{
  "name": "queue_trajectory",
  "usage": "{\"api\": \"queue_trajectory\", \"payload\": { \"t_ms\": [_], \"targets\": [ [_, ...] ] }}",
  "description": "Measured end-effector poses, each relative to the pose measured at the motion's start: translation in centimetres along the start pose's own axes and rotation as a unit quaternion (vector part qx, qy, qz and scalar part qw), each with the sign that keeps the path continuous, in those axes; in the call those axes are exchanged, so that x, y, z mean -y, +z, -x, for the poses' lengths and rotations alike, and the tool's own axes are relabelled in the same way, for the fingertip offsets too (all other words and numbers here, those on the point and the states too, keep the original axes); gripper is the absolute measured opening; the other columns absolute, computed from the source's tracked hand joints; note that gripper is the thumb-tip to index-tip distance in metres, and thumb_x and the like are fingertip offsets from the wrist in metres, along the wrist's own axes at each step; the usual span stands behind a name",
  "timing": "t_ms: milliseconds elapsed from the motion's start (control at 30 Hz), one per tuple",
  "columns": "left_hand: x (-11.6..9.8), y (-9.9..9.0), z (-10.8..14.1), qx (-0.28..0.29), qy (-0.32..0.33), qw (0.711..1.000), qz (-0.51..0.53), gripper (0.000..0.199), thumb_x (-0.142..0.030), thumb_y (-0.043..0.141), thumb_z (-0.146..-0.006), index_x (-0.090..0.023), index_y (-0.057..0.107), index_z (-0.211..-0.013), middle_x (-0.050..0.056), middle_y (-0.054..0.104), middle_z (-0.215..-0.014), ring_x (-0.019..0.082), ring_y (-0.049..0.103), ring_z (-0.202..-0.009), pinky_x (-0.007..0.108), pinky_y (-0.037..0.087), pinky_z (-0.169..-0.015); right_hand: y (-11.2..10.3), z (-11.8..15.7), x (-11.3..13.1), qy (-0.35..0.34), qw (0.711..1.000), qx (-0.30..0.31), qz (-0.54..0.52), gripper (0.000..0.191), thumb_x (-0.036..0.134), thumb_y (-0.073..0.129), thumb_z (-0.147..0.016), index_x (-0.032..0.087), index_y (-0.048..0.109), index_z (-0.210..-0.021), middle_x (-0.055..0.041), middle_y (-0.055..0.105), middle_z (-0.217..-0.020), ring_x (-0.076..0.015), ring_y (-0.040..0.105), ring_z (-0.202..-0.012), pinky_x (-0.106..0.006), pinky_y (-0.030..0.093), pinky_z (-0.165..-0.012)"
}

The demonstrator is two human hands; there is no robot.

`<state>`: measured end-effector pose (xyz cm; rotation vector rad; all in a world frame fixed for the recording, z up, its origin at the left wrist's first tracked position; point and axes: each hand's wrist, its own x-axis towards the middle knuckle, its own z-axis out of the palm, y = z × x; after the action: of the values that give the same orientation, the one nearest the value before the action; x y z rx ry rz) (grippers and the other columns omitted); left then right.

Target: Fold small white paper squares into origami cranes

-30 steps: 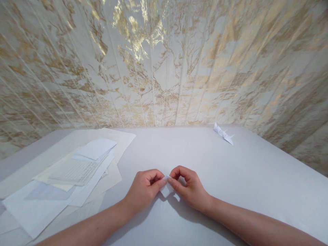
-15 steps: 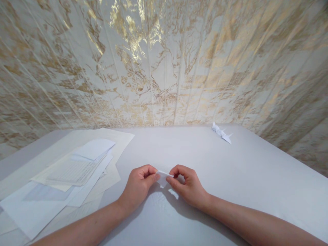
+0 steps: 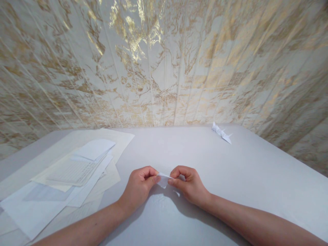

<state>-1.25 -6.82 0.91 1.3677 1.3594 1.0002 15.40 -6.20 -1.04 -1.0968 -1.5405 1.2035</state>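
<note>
A small folded piece of white paper (image 3: 163, 180) is held just above the table, stretched between both hands. My left hand (image 3: 142, 181) pinches its left end between thumb and forefinger. At the right end, the thumb and forefinger of my right hand (image 3: 188, 183) are closed on it. The paper's upper edge runs nearly level, and its lower part hangs down to a blunt point. Its finer folds are too small to make out.
Overlapping sheets of paper (image 3: 77, 171), some with writing, cover the left side of the white table (image 3: 230, 177). Small folded paper figures (image 3: 221, 132) lie at the back right. A gold-patterned curtain or wall covering (image 3: 164, 68) rises behind the table's far edge.
Both hands keep their pinch on the paper. They have shifted very slightly, and the paper's upper edge has tilted a little less. Sheets and figures have stayed put.
</note>
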Motion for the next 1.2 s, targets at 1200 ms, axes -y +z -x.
{"api": "queue_trajectory", "payload": {
  "t_ms": [1200],
  "targets": [
    [0.5,0.9,-2.9,0.087,-0.059,0.971,0.216,0.022,-0.016,0.07,-0.058,-0.012,0.063,-0.078,0.002,0.066,-0.07,0.013,0.057,-0.064,0.023,0.041,-0.062,0.5,-2.5,0.9,0.047,0.998,-0.005,0.04,0.013,0.02,0.056,-0.067,0.016,0.051,-0.056,0.0028,0.048,-0.054,-0.0081,0.04,-0.051,-0.02,0.032,-0.048]
  ]
}}
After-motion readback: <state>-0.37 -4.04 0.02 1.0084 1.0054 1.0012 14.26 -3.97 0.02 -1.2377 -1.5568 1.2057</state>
